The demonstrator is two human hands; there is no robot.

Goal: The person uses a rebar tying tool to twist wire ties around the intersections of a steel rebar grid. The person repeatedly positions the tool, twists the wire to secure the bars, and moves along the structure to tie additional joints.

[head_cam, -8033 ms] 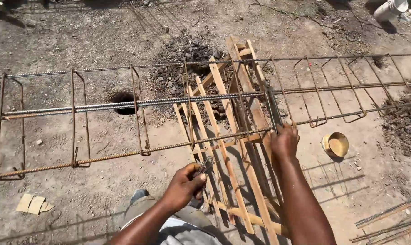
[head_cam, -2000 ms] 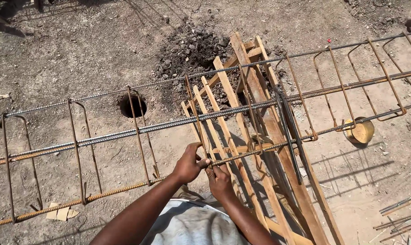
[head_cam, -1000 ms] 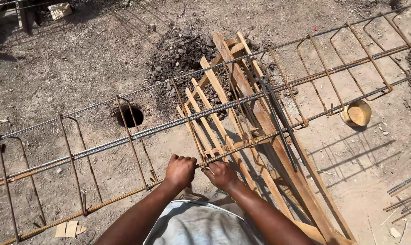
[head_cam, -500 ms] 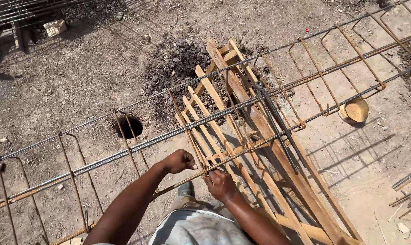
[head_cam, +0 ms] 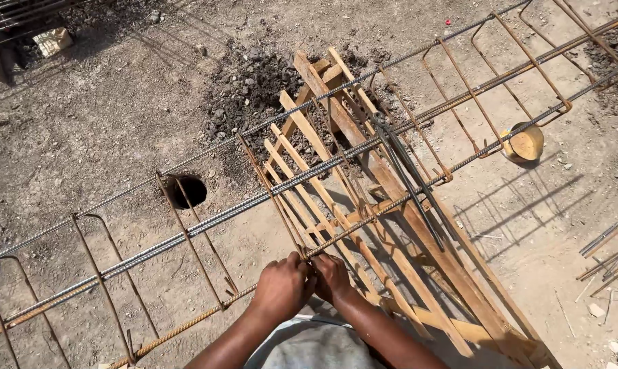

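Hands: left hand point(head_cam: 282, 287) and right hand point(head_cam: 333, 277) sit side by side at lower centre, fingers curled tight around the near rebar point(head_cam: 384, 208) where a rusty stirrup point(head_cam: 271, 188) crosses it. Whether they pinch wire or a tool, I cannot tell.

Rebar cage: long ribbed bars run from lower left to upper right, resting across a wooden trestle point(head_cam: 363, 171) at centre.

Risk: the cage looks only propped on the trestle, so a hard pull could roll or slide it; sharp stirrup ends lie close to the knuckles and could scratch them.

Packages and signs: no labels or signs show. A crumpled tan bag or sack point(head_cam: 53, 41) lies at upper left; a small yellow bowl point(head_cam: 525, 143) sits on the ground at right.

Ground: dusty earth, a dark round hole point(head_cam: 186, 191) left of centre.
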